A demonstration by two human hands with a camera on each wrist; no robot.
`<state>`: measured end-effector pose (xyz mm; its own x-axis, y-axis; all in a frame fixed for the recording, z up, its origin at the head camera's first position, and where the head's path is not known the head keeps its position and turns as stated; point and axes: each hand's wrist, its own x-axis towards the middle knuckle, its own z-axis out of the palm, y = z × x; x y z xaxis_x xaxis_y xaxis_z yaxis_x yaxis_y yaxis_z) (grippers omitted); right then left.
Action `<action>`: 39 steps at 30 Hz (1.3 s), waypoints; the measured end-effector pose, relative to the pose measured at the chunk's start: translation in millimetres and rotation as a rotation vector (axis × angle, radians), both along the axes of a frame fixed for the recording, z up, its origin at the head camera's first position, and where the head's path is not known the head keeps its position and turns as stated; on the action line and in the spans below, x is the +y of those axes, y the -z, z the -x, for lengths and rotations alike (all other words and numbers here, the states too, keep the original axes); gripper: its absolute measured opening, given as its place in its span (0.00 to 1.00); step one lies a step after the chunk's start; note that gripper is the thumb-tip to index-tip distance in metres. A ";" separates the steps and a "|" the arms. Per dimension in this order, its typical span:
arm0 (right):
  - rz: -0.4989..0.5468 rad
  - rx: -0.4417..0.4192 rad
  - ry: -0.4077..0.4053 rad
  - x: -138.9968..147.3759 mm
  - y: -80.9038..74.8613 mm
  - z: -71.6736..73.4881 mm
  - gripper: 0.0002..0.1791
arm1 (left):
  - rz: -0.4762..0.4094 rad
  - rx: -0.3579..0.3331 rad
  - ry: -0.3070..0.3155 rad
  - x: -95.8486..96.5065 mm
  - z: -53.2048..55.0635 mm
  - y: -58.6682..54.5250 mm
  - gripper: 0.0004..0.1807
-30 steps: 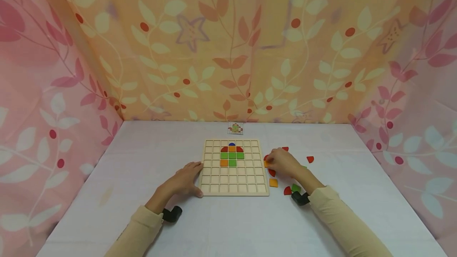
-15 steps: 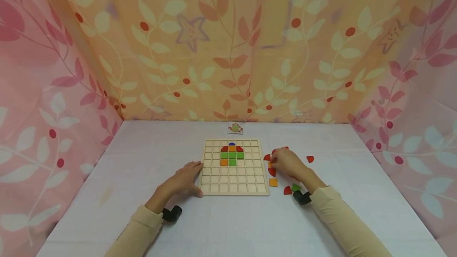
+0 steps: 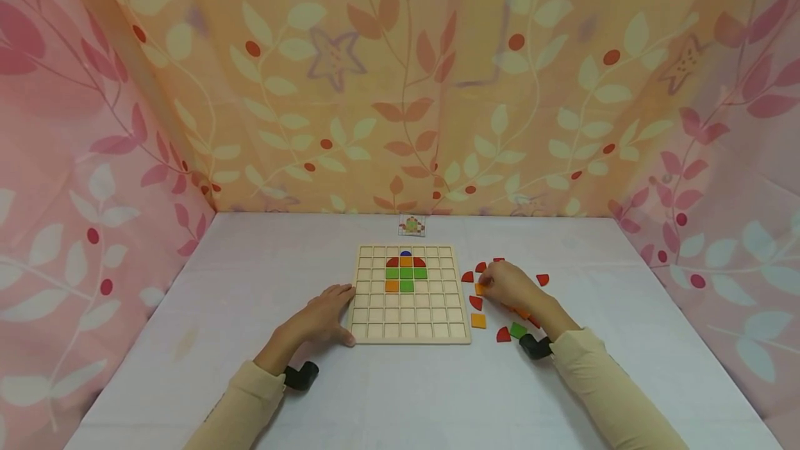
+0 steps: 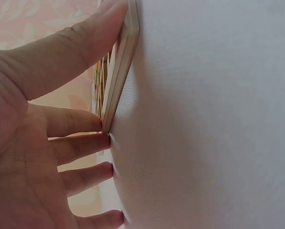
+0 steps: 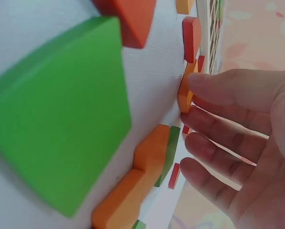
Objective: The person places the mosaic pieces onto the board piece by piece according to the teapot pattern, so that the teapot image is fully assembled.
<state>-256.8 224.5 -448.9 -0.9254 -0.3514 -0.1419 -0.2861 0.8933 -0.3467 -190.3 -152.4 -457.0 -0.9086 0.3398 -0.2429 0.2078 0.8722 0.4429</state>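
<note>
A wooden grid board [image 3: 408, 315] lies flat on the white table. In its upper cells sit green squares [image 3: 406, 273], orange squares [image 3: 392, 286], red quarter-rounds [image 3: 419, 262] and a blue half-round [image 3: 405, 253]. My left hand [image 3: 321, 314] rests along the board's left side, thumb [image 4: 80, 45] touching the edge near the front corner and fingers spread out straight. Right of the board, my right hand [image 3: 511, 285] pinches an orange square tile [image 5: 185, 90] between thumb and forefinger, low at the table. Part of that tile is hidden behind the fingers.
Loose tiles lie about the right hand: red quarter-rounds [image 3: 503, 335], another orange square [image 3: 478, 321], a green tile [image 3: 518, 330]. Some are partly hidden under the right wrist. A small picture card [image 3: 412, 226] lies behind the board. Patterned curtains [image 3: 400, 89] close off the back and sides.
My right hand has shifted a little to the right, and the orange square tile has moved with it away from the board's edge. The left hand and the board have stayed put.
</note>
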 end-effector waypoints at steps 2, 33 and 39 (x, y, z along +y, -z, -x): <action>-0.001 -0.003 -0.009 -0.2 0.5 -0.1 0.10 | 0.001 0.003 0.001 -0.5 0.3 0.5 0.54; 0.062 0.087 -0.090 -27.2 -9.2 7.2 0.13 | 0.014 -0.001 -0.007 0.8 2.1 1.8 0.54; 0.054 0.111 -0.131 -41.1 -9.4 11.5 0.12 | 0.014 -0.003 -0.004 0.1 2.4 2.1 0.55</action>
